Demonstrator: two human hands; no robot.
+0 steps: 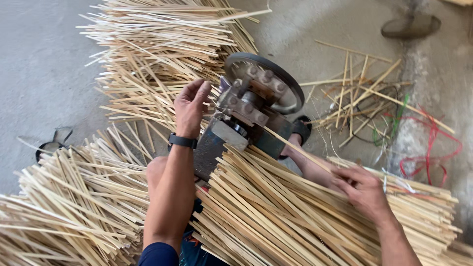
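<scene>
Bamboo strips, pale and thin, are stacked around a small dark metal machine (pixel 246 118) with a round flywheel (pixel 283 81) that stands on the grey concrete floor (pixel 44 74). One loose heap (pixel 162 54) is spread behind the machine, a second pile (pixel 74 197) is laid to its left, and a bound bundle (pixel 305 212) is laid in front of it and to its right. The left hand (pixel 189 106) is raised just beside the left face of the machine, above the rear heap; its grip is spread, with nothing held, and a black wristband (pixel 182 141) is worn below it. The right hand (pixel 364 189) is rested on the bundle to the right of the machine, and its grip is pinched on a single strip (pixel 295 148) whose far end is directed into the machine. Scattered splinters and red and green cords (pixel 428 143) are seen on the floor to the right of the machine.
</scene>
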